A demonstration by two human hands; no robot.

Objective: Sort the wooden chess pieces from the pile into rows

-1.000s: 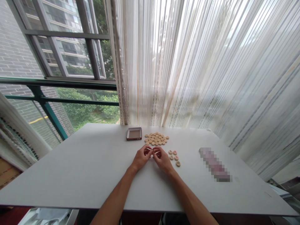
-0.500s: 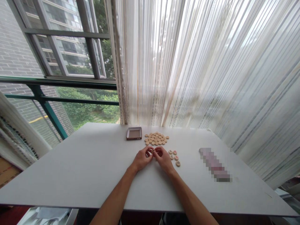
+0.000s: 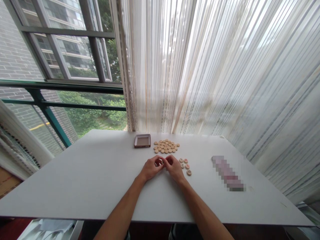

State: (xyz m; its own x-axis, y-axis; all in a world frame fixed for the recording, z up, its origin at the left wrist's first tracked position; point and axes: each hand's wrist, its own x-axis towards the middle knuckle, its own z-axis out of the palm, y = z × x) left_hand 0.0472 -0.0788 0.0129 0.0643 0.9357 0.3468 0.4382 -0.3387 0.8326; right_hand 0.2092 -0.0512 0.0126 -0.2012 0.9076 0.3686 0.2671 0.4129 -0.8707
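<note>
My left hand is closed in a pinch around a round wooden Chinese chess piece, held low over the table. From the other side, the fingertips of my right hand meet at the same piece and partly cover it. Just right of that hand lie several face-up Chinese chess pieces with red or dark characters. Beyond both hands is a cluster of plain-topped wooden discs lying close together; no markings show on them.
A shallow open box with a dark rim stands at the back, left of the discs. On the right lies a long pixelated object. The white table reaches to a sheer curtain and a window with a green railing.
The fingers of my right hand have drawn in over the piece, so less of it shows. The whole view has shifted slightly. The pieces on the table lie as before.
</note>
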